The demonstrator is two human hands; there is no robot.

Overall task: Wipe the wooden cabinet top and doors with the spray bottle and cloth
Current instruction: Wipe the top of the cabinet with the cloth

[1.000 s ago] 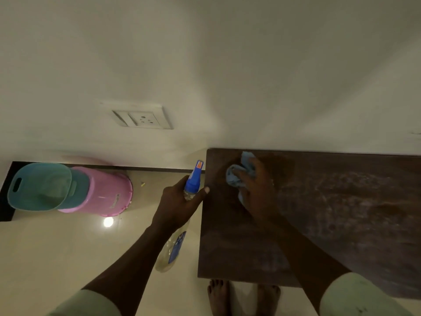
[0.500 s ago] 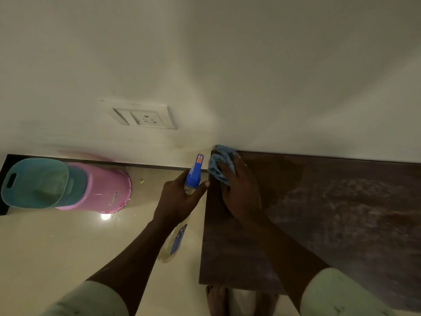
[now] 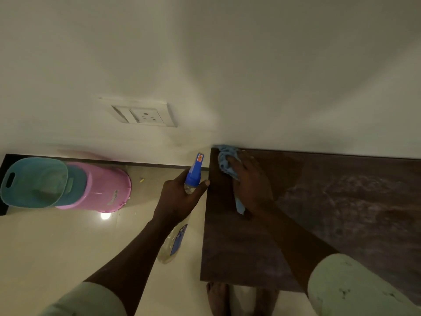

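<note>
The dark wooden cabinet top (image 3: 330, 213) fills the lower right and butts against the wall. My right hand (image 3: 252, 188) presses a light blue cloth (image 3: 226, 160) flat on the top's far left corner, with a tail of cloth trailing under the palm. My left hand (image 3: 180, 197) grips the clear spray bottle (image 3: 192, 176) by its neck, just off the cabinet's left edge. The bottle's blue nozzle points toward the wall and its body hangs below my hand. The cabinet doors are out of sight.
A teal basket (image 3: 34, 183) nested with a pink basket (image 3: 100, 188) lies on its side on the tiled floor at left. A wall socket (image 3: 143, 115) is above them. My bare feet (image 3: 239, 299) show below the cabinet's front edge.
My right hand slid the cloth left and back, from a little inside the top to its far left corner by the wall. My left hand and the bottle stayed beside the edge.
</note>
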